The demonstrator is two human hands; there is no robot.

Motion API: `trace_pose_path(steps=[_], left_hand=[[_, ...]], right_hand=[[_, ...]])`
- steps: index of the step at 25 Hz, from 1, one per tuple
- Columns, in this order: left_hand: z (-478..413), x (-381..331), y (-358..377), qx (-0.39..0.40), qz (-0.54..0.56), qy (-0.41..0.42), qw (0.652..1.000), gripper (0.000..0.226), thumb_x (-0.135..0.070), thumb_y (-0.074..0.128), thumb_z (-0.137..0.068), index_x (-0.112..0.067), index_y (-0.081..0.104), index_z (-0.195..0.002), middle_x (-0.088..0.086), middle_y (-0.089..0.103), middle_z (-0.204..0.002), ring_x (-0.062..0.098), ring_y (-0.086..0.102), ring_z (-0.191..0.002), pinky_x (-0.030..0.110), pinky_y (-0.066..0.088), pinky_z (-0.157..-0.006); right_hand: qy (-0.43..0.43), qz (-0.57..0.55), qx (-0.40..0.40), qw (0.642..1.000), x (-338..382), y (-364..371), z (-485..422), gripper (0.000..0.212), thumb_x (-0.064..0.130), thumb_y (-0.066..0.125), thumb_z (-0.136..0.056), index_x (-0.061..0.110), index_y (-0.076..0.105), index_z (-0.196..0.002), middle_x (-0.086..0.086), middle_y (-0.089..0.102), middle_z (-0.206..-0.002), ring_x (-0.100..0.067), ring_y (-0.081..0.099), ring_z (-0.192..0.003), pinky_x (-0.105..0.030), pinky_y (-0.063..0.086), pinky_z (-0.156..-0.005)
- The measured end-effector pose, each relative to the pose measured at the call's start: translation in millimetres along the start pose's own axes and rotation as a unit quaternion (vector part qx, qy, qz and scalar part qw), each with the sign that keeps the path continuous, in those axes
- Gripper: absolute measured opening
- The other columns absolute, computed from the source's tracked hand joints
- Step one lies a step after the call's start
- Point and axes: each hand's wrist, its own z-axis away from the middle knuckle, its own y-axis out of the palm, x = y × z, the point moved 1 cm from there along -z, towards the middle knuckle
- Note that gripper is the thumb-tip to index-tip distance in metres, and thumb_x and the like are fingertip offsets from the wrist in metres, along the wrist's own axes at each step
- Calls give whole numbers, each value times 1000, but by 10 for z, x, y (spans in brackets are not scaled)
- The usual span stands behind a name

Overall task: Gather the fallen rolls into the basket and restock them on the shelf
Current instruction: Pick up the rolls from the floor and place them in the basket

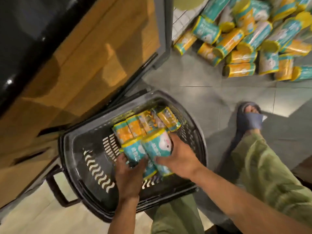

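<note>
Seeing on my feed: left hand (128,174) grips teal-and-yellow wrapped roll (135,152), right hand (179,157) grips adjacent roll (157,146), in black plastic basket (70,149).

Teal-orange rolls (135,127) lie in black basket (79,149); fallen rolls (239,53) heaped nearby

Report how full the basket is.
Partly full: orange rolls line the far side of the basket, the left hand and right hand each hold a teal roll in it, and its slotted floor shows bare.
</note>
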Motion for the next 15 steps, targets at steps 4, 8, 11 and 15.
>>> trace_pose_path(steps=[4, 8, 11, 15], left_hand=[[-428, 767, 361, 17, -106, -9, 994, 57, -39, 92, -64, -29, 58, -109, -16, 69, -93, 13, 72, -91, 24, 52, -77], [-624, 1147, 781, 30, -182, 40, 982, 59, -42, 85, -72, -24, 56, -121, -8, 67, -110, 12, 66, -97, 25, 54, -78], [-602, 1194, 845, 27, -247, -17, 968, 62, -30, 75, -85, -9, 52, -139, 14, 60, -134, 33, 59, -122, 39, 48, -99], [-161, 729, 625, 28, -241, 41, 969, 51, -18, 71, -89, -7, 57, -136, 13, 59, -136, 31, 58, -125, 39, 45, -104]], right_hand=[[142, 76, -74, 984, -632, 532, -821, 79, 43, 85, -74, 15, 46, -137, -7, 65, -131, -28, 62, -122, -34, 53, -94], [169, 169, -76, 968, -1052, 490, -1227, 68, 38, 76, -85, 14, 47, -141, -11, 61, -137, -32, 60, -126, -38, 52, -100], [125, 208, -13, 970, -994, 433, -1175, 40, 25, 66, -93, 12, 57, -130, -14, 67, -126, -32, 65, -116, -35, 55, -93], [-3, 195, -28, 980, -654, 247, -508, 41, 23, 62, -93, 15, 59, -133, -8, 62, -130, -27, 63, -115, -33, 53, -92]])
